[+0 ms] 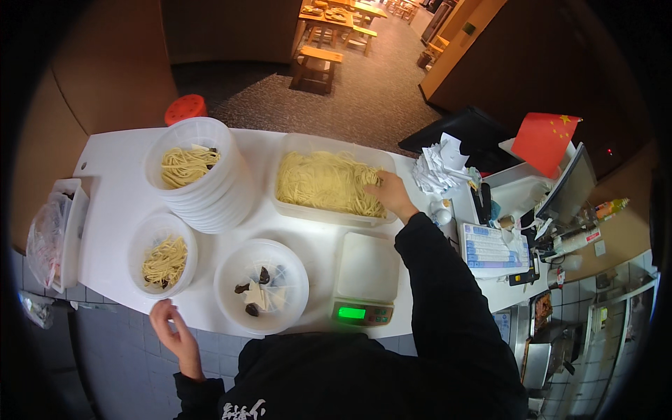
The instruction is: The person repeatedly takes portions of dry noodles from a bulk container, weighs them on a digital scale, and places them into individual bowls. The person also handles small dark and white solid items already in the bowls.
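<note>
My right hand [389, 194] is at the right end of a clear plastic tub [336, 215], its fingers closed on some of the yellow noodles [320, 181] that fill it. My left hand [175, 333] hangs empty with fingers apart, at the table's near edge just below a small stack of white bowls [135, 278] with noodles [165, 262] in the top one. A wide white bowl [294, 310] between the hands holds dark fungus pieces [252, 310] and pale slices [256, 295]. Right of it stands a kitchen scale [367, 268] with a lit green display and a bare platform.
A tall stack of white bowls [210, 210], noodles in the top one, stands at the back left. Crumpled paper slips [441, 163], a keyboard [496, 247] and a monitor [569, 184] are on the right. A white tray with plastic bags [50, 241] sits beyond the left edge.
</note>
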The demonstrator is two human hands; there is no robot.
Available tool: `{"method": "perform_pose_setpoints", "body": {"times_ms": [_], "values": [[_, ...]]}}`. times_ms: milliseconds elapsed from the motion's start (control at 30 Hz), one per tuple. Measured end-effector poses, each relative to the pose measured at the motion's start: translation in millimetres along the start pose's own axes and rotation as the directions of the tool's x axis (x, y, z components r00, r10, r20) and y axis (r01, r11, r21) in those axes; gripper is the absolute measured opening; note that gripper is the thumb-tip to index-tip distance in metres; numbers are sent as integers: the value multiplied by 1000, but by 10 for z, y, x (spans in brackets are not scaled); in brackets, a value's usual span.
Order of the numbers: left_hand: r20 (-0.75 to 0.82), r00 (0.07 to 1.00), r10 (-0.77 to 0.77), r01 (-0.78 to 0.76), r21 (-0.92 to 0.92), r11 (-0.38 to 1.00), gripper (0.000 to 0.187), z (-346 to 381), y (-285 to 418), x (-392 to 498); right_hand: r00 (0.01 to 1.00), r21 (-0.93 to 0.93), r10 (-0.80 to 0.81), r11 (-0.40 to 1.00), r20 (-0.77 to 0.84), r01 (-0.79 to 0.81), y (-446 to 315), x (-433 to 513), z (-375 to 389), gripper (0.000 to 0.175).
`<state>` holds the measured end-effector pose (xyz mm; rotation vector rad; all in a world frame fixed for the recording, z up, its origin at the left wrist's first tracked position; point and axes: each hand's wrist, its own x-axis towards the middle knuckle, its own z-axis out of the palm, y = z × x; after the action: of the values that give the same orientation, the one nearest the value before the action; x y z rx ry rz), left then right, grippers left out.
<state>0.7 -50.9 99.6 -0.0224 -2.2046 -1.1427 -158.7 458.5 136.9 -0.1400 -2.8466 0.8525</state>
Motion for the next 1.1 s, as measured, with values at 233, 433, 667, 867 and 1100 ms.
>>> {"method": "perform_pose_setpoints", "body": {"times_ms": [233,433,667,867,1100], "values": [[154,983,-99,115,-99,988,20,246,-129,-259,997,181,-60,981,-53,69,-326,-4,-453,22],[238,942,-237,251,-28,968,20,416,-519,-504,945,60,-195,974,-262,217,-510,-128,-635,22],[236,964,-122,105,83,991,19,530,-653,-610,976,392,-38,912,-216,123,-634,-240,-883,19],[228,969,-91,59,141,988,20,548,-642,-631,985,685,64,725,-158,63,-822,-589,-1260,20],[223,971,-82,46,162,986,20,565,-669,-641,995,638,100,765,9,-83,-631,-1284,-1019,20]]}}
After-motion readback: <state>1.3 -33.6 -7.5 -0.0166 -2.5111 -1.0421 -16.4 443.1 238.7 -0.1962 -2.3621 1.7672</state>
